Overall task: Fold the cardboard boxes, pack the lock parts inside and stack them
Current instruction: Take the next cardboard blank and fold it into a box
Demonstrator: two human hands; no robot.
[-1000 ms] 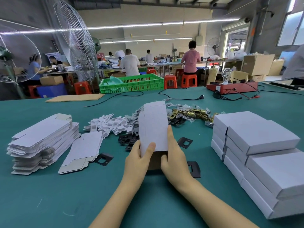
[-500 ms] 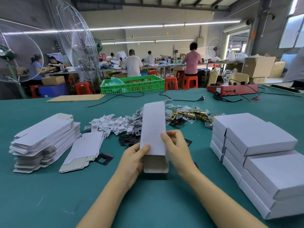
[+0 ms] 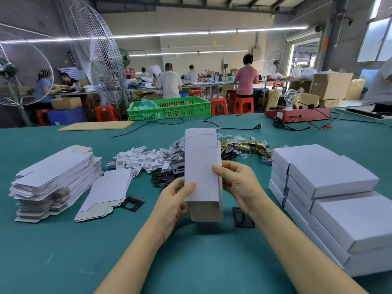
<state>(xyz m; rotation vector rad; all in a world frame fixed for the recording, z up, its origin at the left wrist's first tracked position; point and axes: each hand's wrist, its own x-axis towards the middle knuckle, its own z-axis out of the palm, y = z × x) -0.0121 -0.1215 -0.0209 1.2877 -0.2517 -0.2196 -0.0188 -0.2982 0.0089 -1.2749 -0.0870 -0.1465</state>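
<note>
1. A tall, narrow white cardboard box (image 3: 201,170) stands roughly upright above the green felt-covered table (image 3: 63,251), held between both hands at the centre of the view; its grey-brown bottom flap hangs open at the lower end, and its top flap stands up at the far end.
2. The left hand (image 3: 174,200) has its grip closed on the box's lower left edge, thumb laid across the white front face.
3. The right hand (image 3: 239,183) has its grip closed on the box's right edge, thumb tip pressing on the front face higher up than the left thumb.
4. To the left lies a thick stack of flat white unfolded box blanks (image 3: 55,179), with one loose flat blank (image 3: 106,194) just beside it.
5. Behind the held box sit a heap of small white plastic parts (image 3: 140,160), flat black metal plates (image 3: 161,177) and brass-coloured lock latches in clear bags (image 3: 246,145).
6. One black plate (image 3: 242,217) lies on the table below the right wrist.
7. On the right stands a stepped stack of closed white boxes (image 3: 331,192).
</note>
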